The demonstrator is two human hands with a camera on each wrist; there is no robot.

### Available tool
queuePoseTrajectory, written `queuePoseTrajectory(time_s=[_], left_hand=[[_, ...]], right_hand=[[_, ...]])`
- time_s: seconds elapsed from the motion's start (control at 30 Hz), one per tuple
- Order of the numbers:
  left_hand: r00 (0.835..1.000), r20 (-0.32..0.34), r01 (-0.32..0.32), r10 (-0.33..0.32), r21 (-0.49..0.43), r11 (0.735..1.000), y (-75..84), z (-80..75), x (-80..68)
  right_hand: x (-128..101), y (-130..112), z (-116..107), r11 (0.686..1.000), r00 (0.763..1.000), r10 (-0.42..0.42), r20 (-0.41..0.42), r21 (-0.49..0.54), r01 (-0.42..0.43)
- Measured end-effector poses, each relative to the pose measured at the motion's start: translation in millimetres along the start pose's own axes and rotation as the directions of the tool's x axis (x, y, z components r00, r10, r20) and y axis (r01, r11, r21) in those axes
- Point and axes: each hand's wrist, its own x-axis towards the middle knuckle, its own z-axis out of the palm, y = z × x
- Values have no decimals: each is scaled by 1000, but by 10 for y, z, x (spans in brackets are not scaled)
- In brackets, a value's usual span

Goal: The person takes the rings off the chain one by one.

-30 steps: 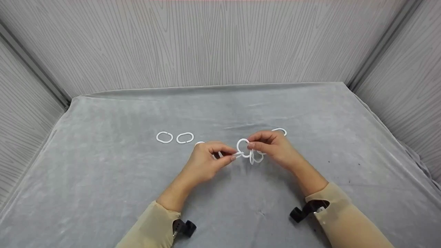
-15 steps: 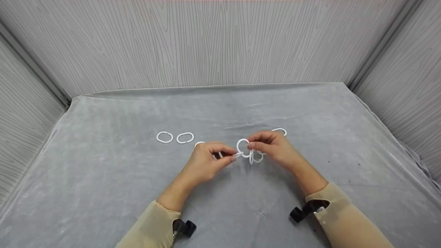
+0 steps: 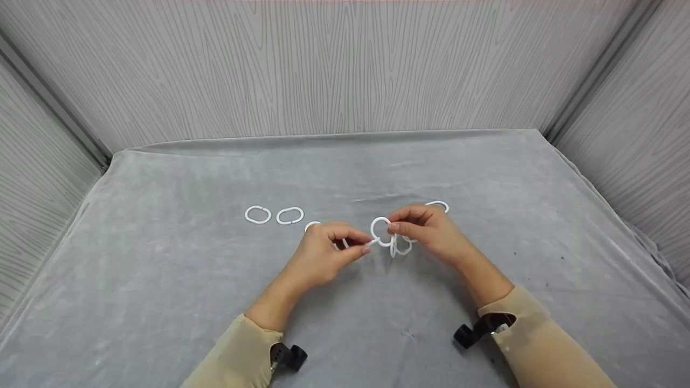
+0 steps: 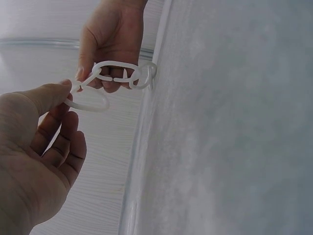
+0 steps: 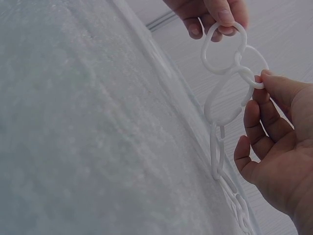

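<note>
My left hand (image 3: 322, 253) pinches a white plastic chain link (image 5: 204, 55) between thumb and fingertips. Facing it, my right hand (image 3: 427, 230) pinches another white link (image 3: 372, 230) by its upper right side. The two links meet between the hands, and in the right wrist view they look hooked through each other. From the right hand's link hangs a short chain (image 5: 213, 152) of several more white links, its lower end sloping down against the cloth. Gaps show in some of the links. Fingers hide part of both held links.
Two loose white links, one (image 3: 247, 215) left of the other (image 3: 278, 217), lie on the grey cloth (image 3: 161, 258). A third link (image 3: 309, 224) is partly hidden behind the left hand. Another link (image 3: 442, 203) shows behind the right hand. Grey wood-patterned panels (image 3: 345, 70) enclose the table.
The link in the left hand has turned slightly and looks more edge-on in the head view. Both hands stay almost where they were.
</note>
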Motion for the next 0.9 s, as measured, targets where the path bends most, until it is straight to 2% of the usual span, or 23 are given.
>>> queuePoseTrajectory(time_s=[0.27, 0.9], left_hand=[[1000, 0, 1, -1, -10, 1000, -5, 3, 4], [999, 2, 52, -52, -39, 998, 26, 7, 18]], right_hand=[[-4, -3, -4, 1000, 1000, 2, 0, -3, -2], [-15, 12, -27, 1000, 1000, -5, -9, -6, 5]])
